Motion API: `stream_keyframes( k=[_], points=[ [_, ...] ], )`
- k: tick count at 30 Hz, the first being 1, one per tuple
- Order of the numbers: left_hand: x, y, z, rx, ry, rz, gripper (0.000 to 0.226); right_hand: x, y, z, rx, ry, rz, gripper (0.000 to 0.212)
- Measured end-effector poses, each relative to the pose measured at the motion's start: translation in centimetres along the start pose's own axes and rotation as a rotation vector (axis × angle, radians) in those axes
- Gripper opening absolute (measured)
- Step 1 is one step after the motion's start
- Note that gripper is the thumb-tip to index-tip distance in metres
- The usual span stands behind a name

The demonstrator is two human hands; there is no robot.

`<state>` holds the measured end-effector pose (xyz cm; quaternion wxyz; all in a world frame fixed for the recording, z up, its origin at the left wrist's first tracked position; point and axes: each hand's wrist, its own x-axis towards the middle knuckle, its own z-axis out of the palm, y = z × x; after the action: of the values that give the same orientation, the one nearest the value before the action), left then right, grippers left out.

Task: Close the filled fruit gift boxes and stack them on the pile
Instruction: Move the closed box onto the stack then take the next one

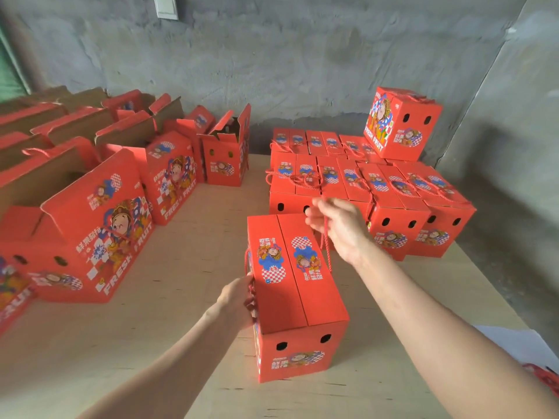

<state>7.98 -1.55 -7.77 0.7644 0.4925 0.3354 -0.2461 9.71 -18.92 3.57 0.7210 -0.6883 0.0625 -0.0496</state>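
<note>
2 hands show: 1 left hand and 1 right hand. 1 closed box stands alone in front, with 2 rope handles and 2 oval holes in its near face. The pile shows 1 top box and about 7 closed tops under it in 2 rows, 3 behind and 4 in front; any boxes underneath cannot be counted. At least 6 open boxes stand at the left, with more blurred at the edge. 1 white sheet lies at the lower right.

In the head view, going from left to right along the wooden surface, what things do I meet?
Open gift boxes → left hand → closed gift box → pile of closed gift boxes.
</note>
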Motion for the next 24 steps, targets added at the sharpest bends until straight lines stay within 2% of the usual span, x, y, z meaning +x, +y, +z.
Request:
stream_keyframes(
  k=[3,5,10,13,16,19,22,24],
  points=[
    [0.1,0.6,-0.1,0.018,-0.002,0.071,0.028,-0.1,-3.2,1.2,-0.132,-0.039,-0.114,0.019],
    [-0.5,1.4,0.1,0.111,0.0,0.196,0.027,-0.5,-3.1,1.6,-0.17,-0.063,-0.083,0.02],
    [-4.5,6.3,2.6,0.46,0.015,0.784,0.029,-0.5,-3.3,2.1,-0.164,-0.072,0.072,0.013],
    [-6.6,9.7,4.2,0.664,-0.025,1.053,0.026,-0.4,-3.6,3.2,-0.184,-0.189,0.129,0.014],
    [-7.7,10.8,4.9,0.987,-0.019,1.153,0.033,-0.7,-3.1,4.1,-0.072,-0.292,0.199,0.02],
    [-7.1,10.5,3.9,1.119,-0.04,1.218,0.032,-0.9,-2.8,4.5,-0.039,-0.322,0.303,0.02],
    [-5.3,9.8,2.0,1.095,-0.043,1.149,0.036,-0.4,-3.5,4.5,-0.059,-0.193,0.364,0.016],
    [-3.6,8.4,0.8,1.166,0.0,1.116,0.026,-0.1,-4.5,4.6,-0.129,-0.104,0.327,0.017]
  ],
)
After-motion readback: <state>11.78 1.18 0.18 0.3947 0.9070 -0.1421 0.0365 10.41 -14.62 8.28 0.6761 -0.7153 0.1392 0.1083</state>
